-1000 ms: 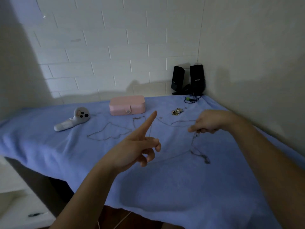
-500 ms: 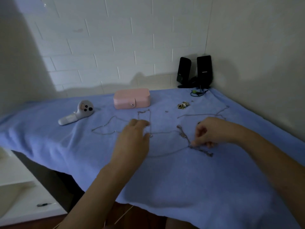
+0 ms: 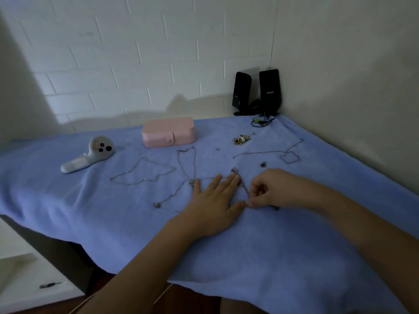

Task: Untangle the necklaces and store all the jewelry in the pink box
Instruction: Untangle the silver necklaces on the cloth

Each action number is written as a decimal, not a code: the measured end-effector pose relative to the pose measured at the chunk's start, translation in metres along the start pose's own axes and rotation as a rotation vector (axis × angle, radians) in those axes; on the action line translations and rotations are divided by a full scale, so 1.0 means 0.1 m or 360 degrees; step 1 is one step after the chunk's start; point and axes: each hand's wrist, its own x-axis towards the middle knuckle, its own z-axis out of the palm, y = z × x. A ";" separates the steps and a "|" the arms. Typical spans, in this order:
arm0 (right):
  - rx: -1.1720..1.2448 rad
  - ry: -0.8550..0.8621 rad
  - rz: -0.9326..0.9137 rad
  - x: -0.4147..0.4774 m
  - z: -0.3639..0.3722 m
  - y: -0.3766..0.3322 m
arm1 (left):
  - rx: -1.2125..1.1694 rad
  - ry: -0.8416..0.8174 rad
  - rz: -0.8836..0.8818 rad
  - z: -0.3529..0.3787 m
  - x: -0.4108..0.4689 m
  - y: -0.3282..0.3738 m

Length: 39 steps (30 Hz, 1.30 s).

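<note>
The pink box [image 3: 168,131] stands closed at the back of the blue cloth [image 3: 249,245]. Several thin necklaces lie spread on the cloth: one chain [image 3: 142,172] at the left, a long chain [image 3: 187,164] in the middle, another chain [image 3: 288,154] at the right. My left hand [image 3: 214,207] lies flat with straight fingers, pressing the cloth and a chain. Just right of it, my right hand [image 3: 272,189] pinches a tangled chain [image 3: 242,183] between curled fingers. A small pile of gold jewelry [image 3: 240,139] sits near the back.
A grey hand controller [image 3: 90,154] lies at the left. Two black speakers [image 3: 257,91] with a cable stand in the back corner against the wall. A small pendant [image 3: 263,164] lies loose. The cloth's front edge hangs over the table.
My left hand came down from pointing in the air and now lies flat on the cloth. My right hand lowered its chain to the cloth and keeps pinching it.
</note>
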 end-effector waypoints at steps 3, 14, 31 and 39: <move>0.0057 -0.0226 -0.0022 -0.05 -0.10 0.00 | 0.0016 -0.0011 -0.0033 -0.01 -0.01 0.01; 0.1145 -0.0302 -0.0417 -0.18 -0.21 0.26 | 0.0020 -0.0055 -0.0029 -0.04 -0.04 0.01; -0.0648 -0.0044 0.0043 -0.59 -0.58 0.27 | 0.0093 -0.0083 -0.0037 -0.05 -0.05 0.03; -0.0892 0.0035 0.0523 -0.79 -0.73 0.41 | 0.0127 -0.0101 -0.0049 -0.06 -0.05 0.04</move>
